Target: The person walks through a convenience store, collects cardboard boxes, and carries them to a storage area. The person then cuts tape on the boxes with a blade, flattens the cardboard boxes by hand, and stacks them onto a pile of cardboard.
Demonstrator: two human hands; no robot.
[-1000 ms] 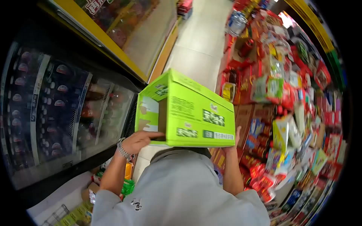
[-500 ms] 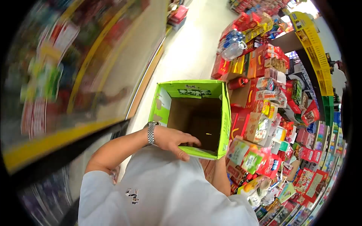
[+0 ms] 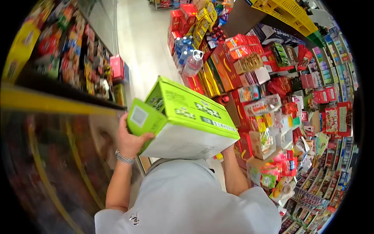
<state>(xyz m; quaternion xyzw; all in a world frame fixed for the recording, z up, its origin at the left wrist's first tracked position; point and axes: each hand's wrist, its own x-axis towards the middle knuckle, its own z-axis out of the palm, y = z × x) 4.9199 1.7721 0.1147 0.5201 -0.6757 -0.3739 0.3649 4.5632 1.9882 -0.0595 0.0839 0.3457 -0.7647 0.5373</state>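
Note:
A green and white cardboard box [image 3: 194, 117] is held in front of my body, tipped on its side. Its open end faces left, and dark printing covers the green side. My left hand [image 3: 131, 136], with a metal watch at the wrist, is closed on the flap at that open end, thumb on the near face. At the box's lower right corner is my right hand [image 3: 228, 151], against the closed end; the box hides most of its fingers.
Stacked red cartons [image 3: 226, 70], water bottles [image 3: 193, 62] and packaged snacks crowd the right side. A glass door [image 3: 58, 156] with a yellow edge stands close on the left, by shelves of goods [image 3: 78, 54]. Pale floor [image 3: 146, 50] runs ahead; a yellow basket [image 3: 288, 15] is at upper right.
The box has turned from opening upward toward me to lying on its side, opening left. My left hand has moved from the near rim to the flap at left. The view has shifted.

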